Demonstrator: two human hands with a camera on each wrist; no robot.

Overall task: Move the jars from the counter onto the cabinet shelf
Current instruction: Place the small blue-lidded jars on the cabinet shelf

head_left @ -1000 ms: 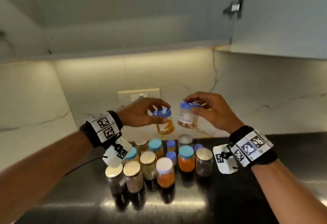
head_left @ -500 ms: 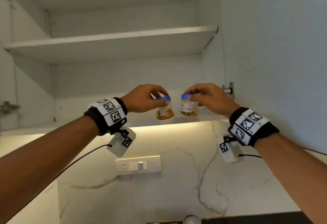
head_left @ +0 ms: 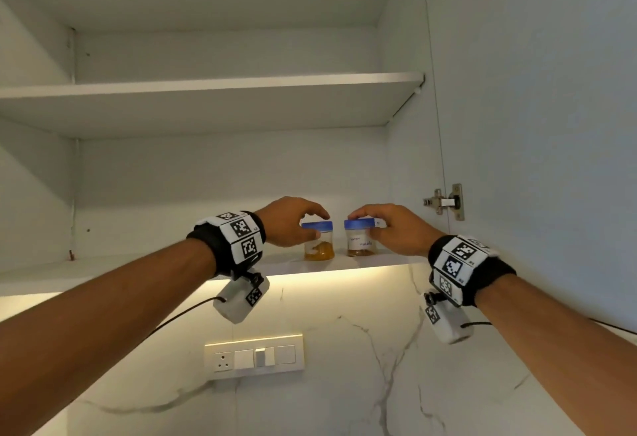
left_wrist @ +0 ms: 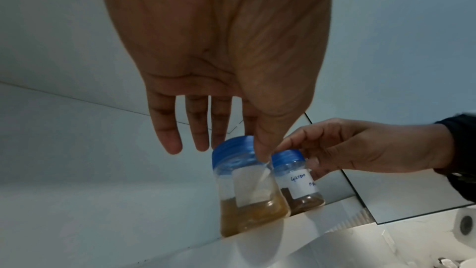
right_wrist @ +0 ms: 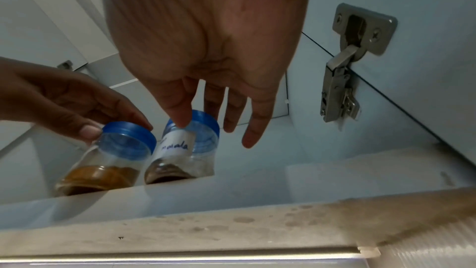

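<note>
Two small clear jars with blue lids stand side by side on the lower cabinet shelf (head_left: 138, 268), near its front edge and right end. The left jar (head_left: 319, 244) (left_wrist: 247, 186) (right_wrist: 115, 160) holds amber-brown powder. My left hand (head_left: 316, 224) (left_wrist: 231, 146) grips it from above, thumb on its side and fingers over the lid. The right jar (head_left: 360, 242) (left_wrist: 298, 182) (right_wrist: 188, 150) has a handwritten white label and darker brown contents. My right hand (head_left: 362, 226) (right_wrist: 203, 125) pinches its lid between thumb and index finger.
An upper shelf (head_left: 206, 91) runs above the jars. The open cabinet door (head_left: 534, 125) and its metal hinge (head_left: 446, 201) are close on the right. Below the shelf are a lit marble wall and a switch plate (head_left: 253, 356).
Both hands have lifted the two jars from above the counter up to the cabinet and set them down on the lower shelf. The view has tilted upward, so the counter jars are out of sight.
</note>
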